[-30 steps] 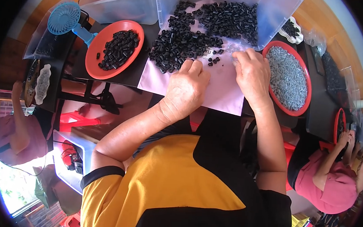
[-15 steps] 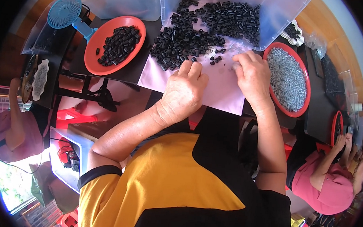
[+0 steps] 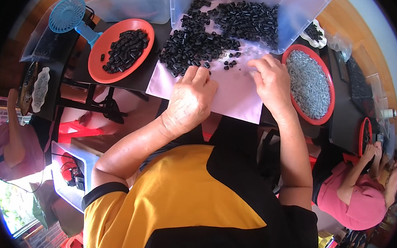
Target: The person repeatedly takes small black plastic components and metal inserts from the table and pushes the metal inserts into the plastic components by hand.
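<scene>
Many small black plastic pieces lie heaped on a pink cloth, and more of them spread back into a clear plastic bin tipped toward me. My left hand is at the near edge of the heap, fingers curled down and closed; a dark bit shows by the fingertips, too small to name. To the right, over the cloth, my right hand has its fingers bent toward the thumb. What that pinch holds is too small to tell. A few loose black pieces lie between the hands.
An orange-red bowl of longer black pieces stands left, beside a blue fan. On the right, a red bowl holds many small clear pieces. Co-workers in pink sit at left and right.
The whole view has shifted slightly, moving the table things left. Both hands keep nearly the same places over the cloth, and the right fingers have altered their bend a little.
</scene>
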`<state>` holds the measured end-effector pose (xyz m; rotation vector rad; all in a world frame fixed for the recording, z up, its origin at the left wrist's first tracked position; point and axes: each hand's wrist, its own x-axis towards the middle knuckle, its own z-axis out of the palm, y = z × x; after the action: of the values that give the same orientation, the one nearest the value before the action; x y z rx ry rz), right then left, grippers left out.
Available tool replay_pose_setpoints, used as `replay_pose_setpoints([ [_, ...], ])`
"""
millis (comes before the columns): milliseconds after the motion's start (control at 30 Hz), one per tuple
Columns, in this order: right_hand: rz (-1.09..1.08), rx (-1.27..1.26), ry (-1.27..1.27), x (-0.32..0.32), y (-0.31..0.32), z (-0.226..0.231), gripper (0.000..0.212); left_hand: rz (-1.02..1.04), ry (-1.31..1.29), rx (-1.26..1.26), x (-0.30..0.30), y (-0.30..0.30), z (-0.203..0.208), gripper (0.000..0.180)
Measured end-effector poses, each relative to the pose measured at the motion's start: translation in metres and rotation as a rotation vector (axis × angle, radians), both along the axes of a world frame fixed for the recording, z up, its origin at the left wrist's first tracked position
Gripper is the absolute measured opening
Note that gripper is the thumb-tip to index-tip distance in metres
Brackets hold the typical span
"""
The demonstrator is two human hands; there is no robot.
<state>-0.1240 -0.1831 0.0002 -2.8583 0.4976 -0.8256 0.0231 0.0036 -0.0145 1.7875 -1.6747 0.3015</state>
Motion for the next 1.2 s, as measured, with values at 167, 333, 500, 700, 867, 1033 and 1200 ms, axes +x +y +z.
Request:
replay_pose_setpoints([
  [167, -0.016, -0.02, -0.003, -0.013, 0.003, -0.001, 0.021, 0.013, -0.031, 0.003, 0.001, 0.001, -0.002, 0.014],
  [333, -0.075, -0.068, 0.034, -0.014, 0.012, -0.002, 0.02, 0.036, -0.059, 0.079, 0.002, 0.002, 0.004, 0.017],
  [500, -0.11, -0.112, 0.071, -0.005, 0.008, -0.005, 0.017, 0.033, -0.039, 0.078, 0.002, 0.004, 0.0, 0.018],
  [700, -0.044, -0.1, 0.029, -0.013, 0.016, 0.001, 0.011, -0.006, -0.007, 0.009, -0.001, 0.004, -0.002, 0.02],
  [867, 0.114, -0.022, -0.053, -0.014, 0.04, 0.016, 0.01, 0.015, -0.011, 0.09, 0.002, 0.003, 0.0, 0.019],
  [1033, 0.175, -0.039, -0.076, -0.005, 0.057, 0.01, 0.017, -0.008, 0.002, 0.019, -0.003, 0.002, -0.003, 0.022],
  [1200, 0.196, -0.043, -0.057, -0.003, 0.058, 0.006, 0.018, -0.053, 0.016, 0.019, -0.001, 0.004, -0.004, 0.024],
])
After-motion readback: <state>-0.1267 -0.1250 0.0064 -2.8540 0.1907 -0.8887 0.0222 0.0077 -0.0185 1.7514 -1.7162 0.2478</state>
